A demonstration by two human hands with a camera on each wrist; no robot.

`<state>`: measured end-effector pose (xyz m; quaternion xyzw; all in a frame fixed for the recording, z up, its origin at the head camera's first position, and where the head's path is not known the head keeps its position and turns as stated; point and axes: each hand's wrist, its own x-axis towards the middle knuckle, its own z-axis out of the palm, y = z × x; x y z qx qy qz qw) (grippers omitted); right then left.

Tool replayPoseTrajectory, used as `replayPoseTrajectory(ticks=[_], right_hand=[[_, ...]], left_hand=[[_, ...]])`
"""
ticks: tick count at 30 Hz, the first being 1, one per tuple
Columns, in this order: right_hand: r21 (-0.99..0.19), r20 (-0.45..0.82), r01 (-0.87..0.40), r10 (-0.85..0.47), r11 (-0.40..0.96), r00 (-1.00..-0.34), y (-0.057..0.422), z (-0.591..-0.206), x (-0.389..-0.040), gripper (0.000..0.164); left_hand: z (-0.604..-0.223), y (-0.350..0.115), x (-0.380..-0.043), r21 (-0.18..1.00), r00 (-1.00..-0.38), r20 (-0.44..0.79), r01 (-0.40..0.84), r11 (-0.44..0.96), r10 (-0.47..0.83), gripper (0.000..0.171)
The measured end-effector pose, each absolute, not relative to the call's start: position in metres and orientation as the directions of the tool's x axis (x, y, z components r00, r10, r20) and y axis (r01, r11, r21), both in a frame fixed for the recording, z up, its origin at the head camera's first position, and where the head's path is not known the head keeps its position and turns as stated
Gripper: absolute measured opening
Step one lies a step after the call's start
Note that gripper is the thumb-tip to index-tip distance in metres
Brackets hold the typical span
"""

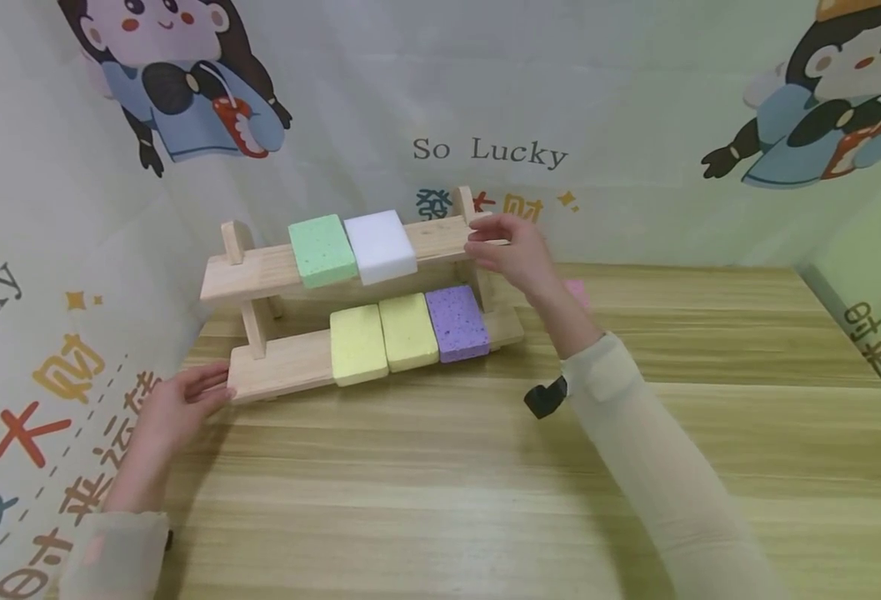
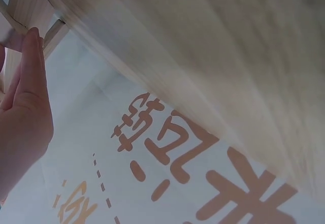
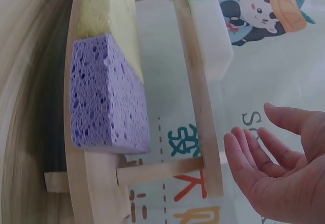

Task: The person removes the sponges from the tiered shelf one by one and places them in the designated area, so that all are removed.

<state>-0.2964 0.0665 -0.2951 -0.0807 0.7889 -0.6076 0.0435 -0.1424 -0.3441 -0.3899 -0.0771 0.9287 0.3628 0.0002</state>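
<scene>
A two-level wooden rack (image 1: 282, 367) was placed slightly askew on the tabletop (image 1: 425, 483), near a printed cloth (image 1: 365, 83). On its upper shelf, a green sponge (image 1: 323, 250) and a white sponge (image 1: 382, 247) were set side by side; on its lower shelf, two yellow sponges (image 1: 357, 344) and a purple sponge (image 1: 458, 323) were lined up, the purple one being placed at the right. The left hand (image 1: 181, 408) was held at the left end of the lower shelf, with its fingers (image 2: 31, 76) fairly straight and seemingly in touch with the wood; no firm grip could be seen. The right hand (image 1: 518, 254) was held at the right end of the upper shelf, its fingers (image 3: 244, 170) only lightly bent, well parted from the thumb, and nothing was held by them; whether the shelf was touched could not be told. A pink item (image 1: 578, 293) was partly hidden behind the right forearm.
</scene>
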Motion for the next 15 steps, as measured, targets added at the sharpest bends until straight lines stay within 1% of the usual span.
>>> replayPoseTrajectory(ticks=[9, 15], right_hand=[[-0.963, 0.017, -0.072, -0.207, 0.26, -0.978, 0.046, -0.299, -0.295, 0.039], [-0.972, 0.008, -0.06, -0.221, 0.226, -0.975, 0.035, -0.306, -0.295, 0.037]], left_hand=[[-0.391, -0.349, -0.142, 0.683, -0.989, -0.05, -0.133, 0.718, -0.136, 0.055], [-0.392, -0.349, -0.143, 0.661, -0.989, -0.049, -0.135, 0.738, -0.137, 0.054]])
